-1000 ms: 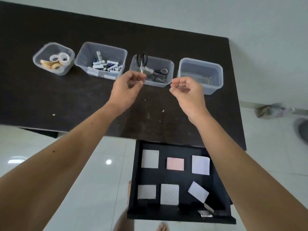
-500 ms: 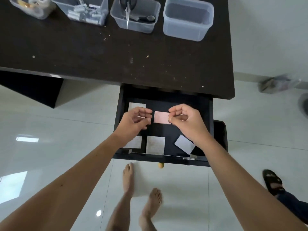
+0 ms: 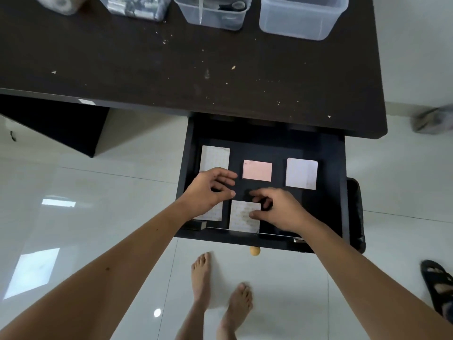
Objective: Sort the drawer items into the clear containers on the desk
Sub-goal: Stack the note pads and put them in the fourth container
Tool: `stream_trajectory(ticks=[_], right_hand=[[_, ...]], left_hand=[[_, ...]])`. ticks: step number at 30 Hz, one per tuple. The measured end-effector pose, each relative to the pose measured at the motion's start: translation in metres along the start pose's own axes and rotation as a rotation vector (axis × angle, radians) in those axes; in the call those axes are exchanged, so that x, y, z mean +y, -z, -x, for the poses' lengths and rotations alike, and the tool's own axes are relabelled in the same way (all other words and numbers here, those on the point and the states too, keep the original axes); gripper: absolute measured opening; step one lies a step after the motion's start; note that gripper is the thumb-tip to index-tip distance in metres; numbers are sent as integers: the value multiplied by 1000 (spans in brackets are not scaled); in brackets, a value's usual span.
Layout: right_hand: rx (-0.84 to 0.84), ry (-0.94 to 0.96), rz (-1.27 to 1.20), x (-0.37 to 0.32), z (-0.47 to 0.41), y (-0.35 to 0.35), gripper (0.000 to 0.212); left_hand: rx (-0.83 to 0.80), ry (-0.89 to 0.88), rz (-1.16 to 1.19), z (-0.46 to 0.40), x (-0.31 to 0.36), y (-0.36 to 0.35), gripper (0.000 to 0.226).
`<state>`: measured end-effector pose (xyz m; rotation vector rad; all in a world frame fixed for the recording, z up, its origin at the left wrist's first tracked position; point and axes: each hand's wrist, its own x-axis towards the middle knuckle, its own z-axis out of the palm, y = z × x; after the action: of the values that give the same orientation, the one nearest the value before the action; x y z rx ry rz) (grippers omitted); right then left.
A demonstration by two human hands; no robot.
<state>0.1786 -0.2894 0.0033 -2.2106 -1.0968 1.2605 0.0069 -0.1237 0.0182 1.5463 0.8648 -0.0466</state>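
Five flat cards show in the open drawer [image 3: 340, 182], head view. Pink card [image 3: 257, 170] lies at centre; white card [image 3: 301, 173] at 3 o'clock of it, dark floor between them; tall card [image 3: 215, 158] at 9 o'clock. Left hand [image 3: 208, 192] hovers over the lower-left card [image 3: 210, 214], fingers loosely spread, gripping nothing. Right hand [image 3: 279, 209] has its thumb on the front card [image 3: 241, 217], fingers curled at that card's right edge; whether it is lifted, cannot tell. Front card nearly meets the drawer's front wall. Clear containers [image 3: 304, 20] line the desk [image 3: 171, 69] at 12 o'clock.
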Motion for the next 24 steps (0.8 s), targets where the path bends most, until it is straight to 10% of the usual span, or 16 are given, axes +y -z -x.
stream_trajectory(ticks=[10, 24], right_hand=[[26, 8, -195, 1, -7, 7, 16], [423, 85, -57, 28, -6, 72, 32]], left_hand=[[-176, 14, -52, -11, -14, -7, 44], [-123, -40, 311, -18, -9, -6, 55]])
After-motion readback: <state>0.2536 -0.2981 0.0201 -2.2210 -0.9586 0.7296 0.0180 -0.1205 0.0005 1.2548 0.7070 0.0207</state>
